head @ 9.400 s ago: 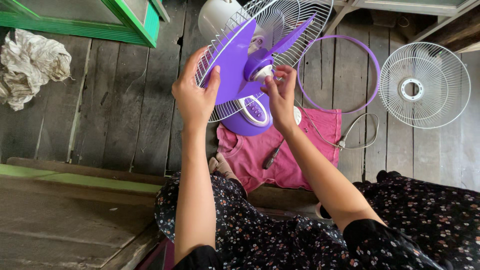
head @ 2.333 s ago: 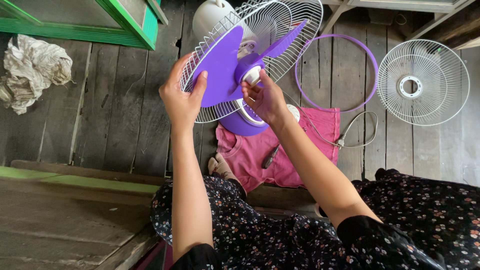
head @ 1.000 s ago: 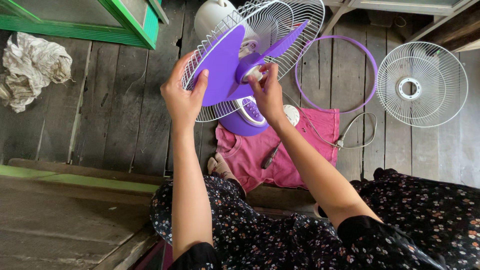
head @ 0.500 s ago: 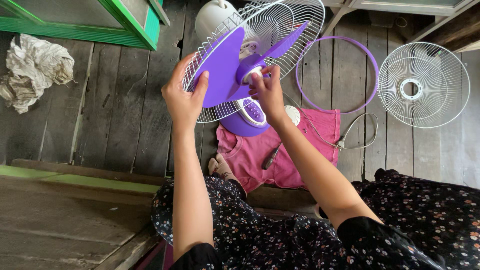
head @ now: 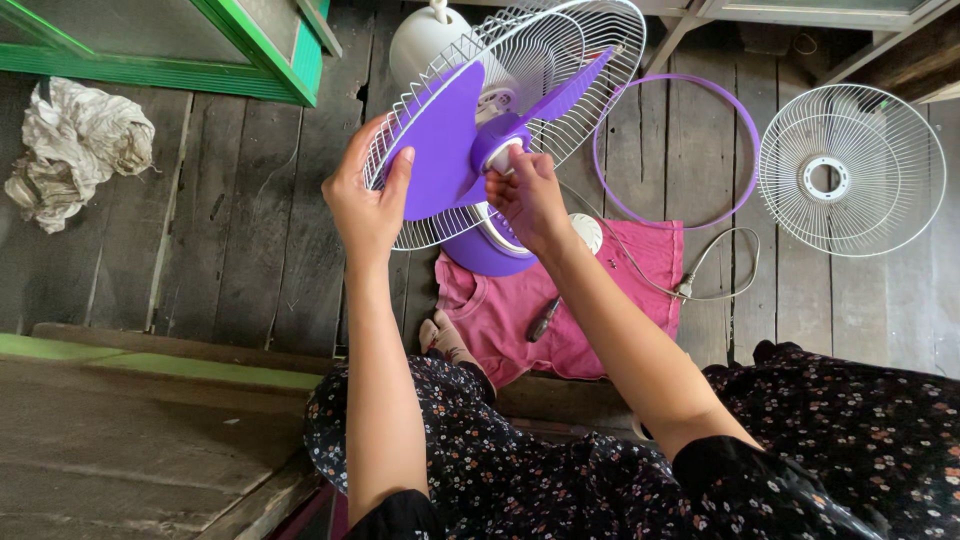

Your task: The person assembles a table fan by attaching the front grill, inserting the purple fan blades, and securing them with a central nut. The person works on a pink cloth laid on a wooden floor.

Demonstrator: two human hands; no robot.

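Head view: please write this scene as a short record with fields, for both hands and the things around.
left hand: grips purple fan blade
right hand: fingers closed on white cap at the blade hub
rear grille: white wire, behind the blade
loose grille: lies flat on wooden floor
purple ring: on the floor
screwdriver: on pink cloth

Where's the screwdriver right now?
In the head view, the screwdriver lies on the pink cloth on the floor, below the right hand.
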